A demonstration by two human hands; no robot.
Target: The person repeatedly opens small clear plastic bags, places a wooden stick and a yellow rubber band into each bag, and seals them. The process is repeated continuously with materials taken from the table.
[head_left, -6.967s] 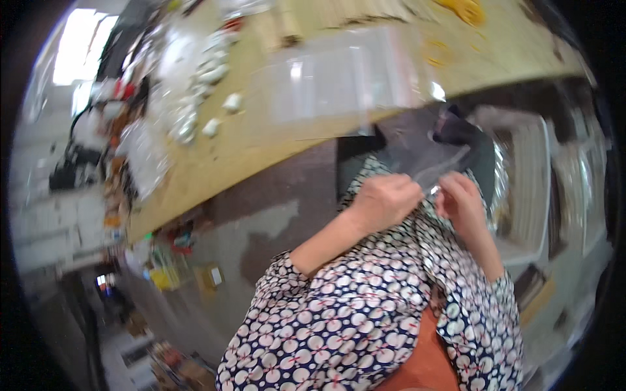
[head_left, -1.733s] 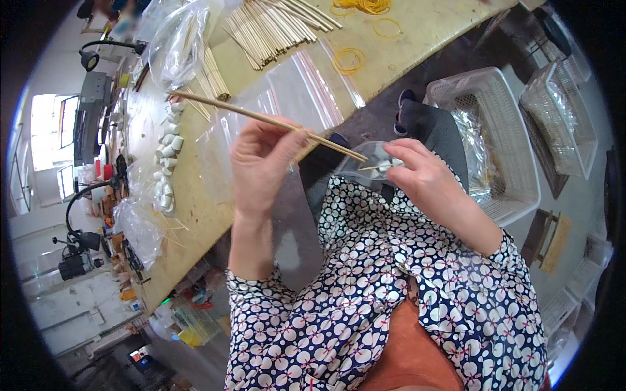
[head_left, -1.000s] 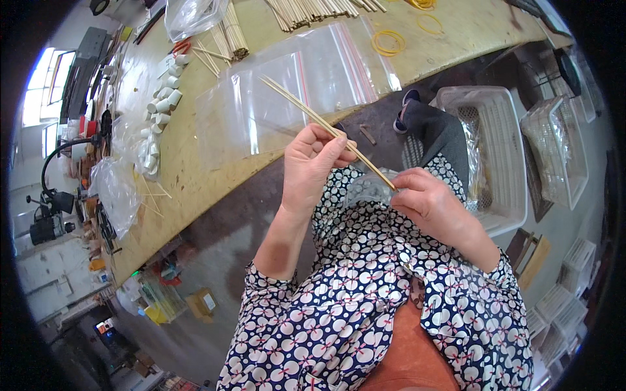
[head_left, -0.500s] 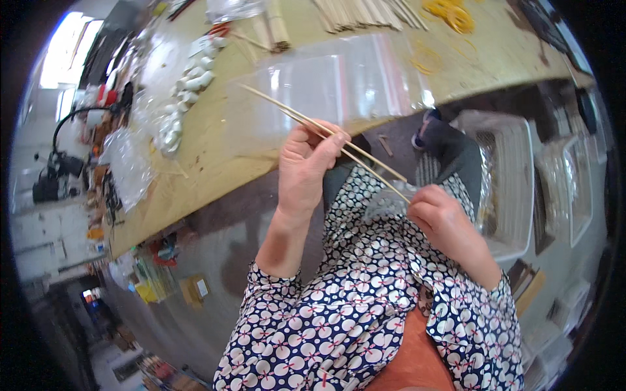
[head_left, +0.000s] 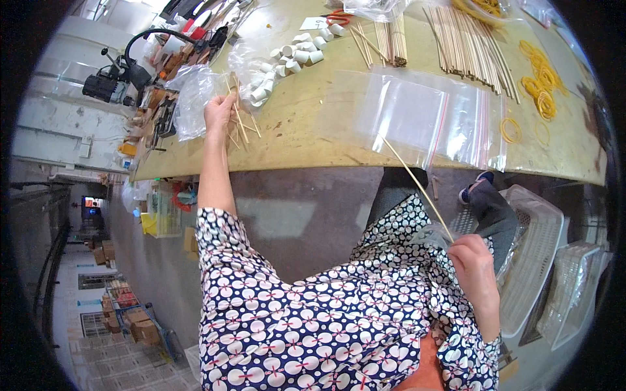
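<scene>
My right hand (head_left: 473, 264), low on the right over my lap, pinches the lower end of a long thin wooden stick (head_left: 417, 182). The stick's upper end slants up to the clear zip bags (head_left: 407, 107) at the table's front. Beside that hand lies a crumpled clear plastic bag (head_left: 430, 233) on my patterned clothing. My left hand (head_left: 219, 116) is stretched out to the table's left side, its fingers closed on a thin wooden stick (head_left: 240, 116). A few more sticks lie around those fingertips, partly overlapping, next to crumpled clear plastic (head_left: 195, 107).
Several white cylindrical caps (head_left: 297, 55) lie on the table (head_left: 293, 140). Bundled sticks (head_left: 391, 42), a wide row of sticks (head_left: 466, 49) and yellow rubber bands (head_left: 542, 81) are farther back. White plastic baskets (head_left: 531, 254) stand at my right. A black clamp-like device (head_left: 117, 81) is at far left.
My left hand has moved from beside the right hand to the table's left side. Of the two sticks crossing between my hands, one stays in the right hand. The view has shifted.
</scene>
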